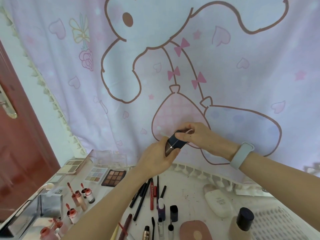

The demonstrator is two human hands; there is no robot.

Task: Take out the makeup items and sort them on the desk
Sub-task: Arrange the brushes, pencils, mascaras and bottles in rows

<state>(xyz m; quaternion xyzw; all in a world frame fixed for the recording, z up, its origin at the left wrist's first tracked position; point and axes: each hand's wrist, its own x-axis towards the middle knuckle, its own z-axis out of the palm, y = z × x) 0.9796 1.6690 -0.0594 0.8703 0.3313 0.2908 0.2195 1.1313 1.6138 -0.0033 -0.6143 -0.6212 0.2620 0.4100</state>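
From my head view, I have the lipstick (174,143) raised above the desk (188,189), in front of the pink cartoon curtain (225,66). My left hand (158,159) wraps its fingers round the bronze base, and my right hand (192,134) pinches the dark navy cap between thumb and fingers. Both hands are closed on this one item, so neither is free for anything else.

To do this well, I judge I should keep the base steady in the left hand and work the cap straight along the tube's axis, not at a slant, so nothing inside smears. Whether the cap is going on or coming off I cannot tell from here.

Below, the sorting is well along: brown eyeshadow palette (113,177) and pastel palette (95,174) at the far left, liner pencils (147,194) in the middle, lip glosses (81,196) on the near left. The black lipstick (173,213) standing at near centre looks the likeliest neighbour for mine.
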